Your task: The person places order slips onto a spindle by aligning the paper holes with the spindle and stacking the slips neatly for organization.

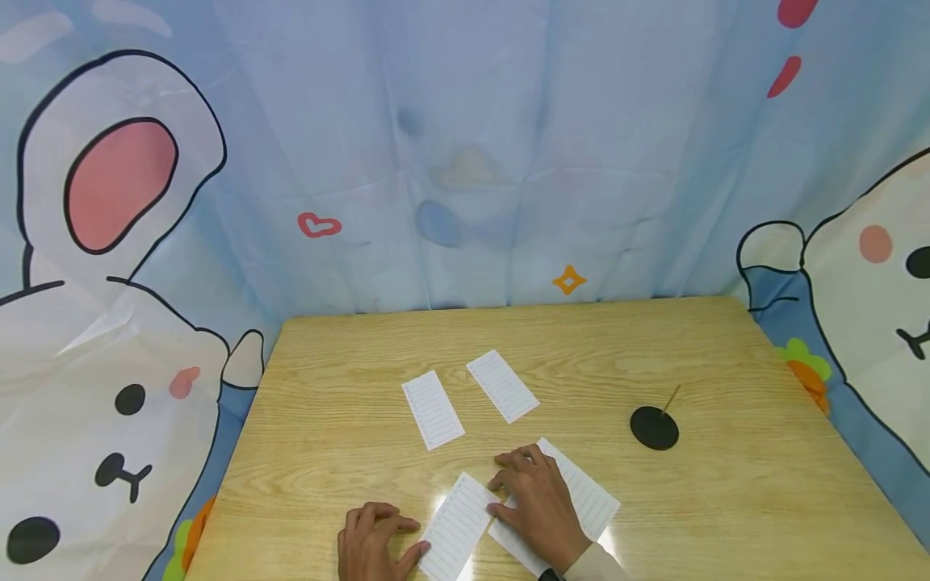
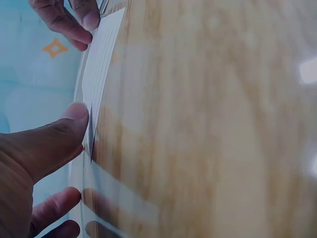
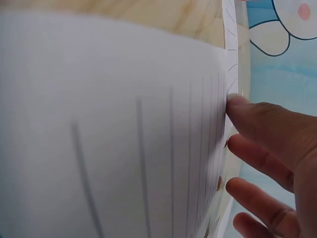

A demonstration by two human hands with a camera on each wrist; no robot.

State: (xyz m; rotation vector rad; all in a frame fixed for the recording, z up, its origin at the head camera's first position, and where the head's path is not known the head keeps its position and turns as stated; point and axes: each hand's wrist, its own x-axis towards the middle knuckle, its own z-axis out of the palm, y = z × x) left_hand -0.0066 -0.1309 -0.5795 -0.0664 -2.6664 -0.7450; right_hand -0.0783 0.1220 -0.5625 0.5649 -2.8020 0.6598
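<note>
A white lined paper card (image 1: 458, 528) lies aslant on the table between the two hands. At its lower left edge the left hand (image 1: 374, 542) touches it with the thumb, the fingers loosely bent over the wood. My right hand (image 1: 538, 504) rests across more white lined paper (image 1: 590, 502), its thumb reaching the right edge of the middle card. Whether that paper is one piece or two is hidden by the hand. In the right wrist view the thumb (image 3: 247, 109) presses at a lined sheet's edge, with the other fingers spread apart.
Two more lined cards, a left one (image 1: 433, 410) and a right one (image 1: 503, 386), lie farther back. To the right stands a black round disc (image 1: 654, 428) with a thin wooden stick. A printed cloth curtain (image 1: 465, 145) hangs behind the wooden table (image 1: 327, 387).
</note>
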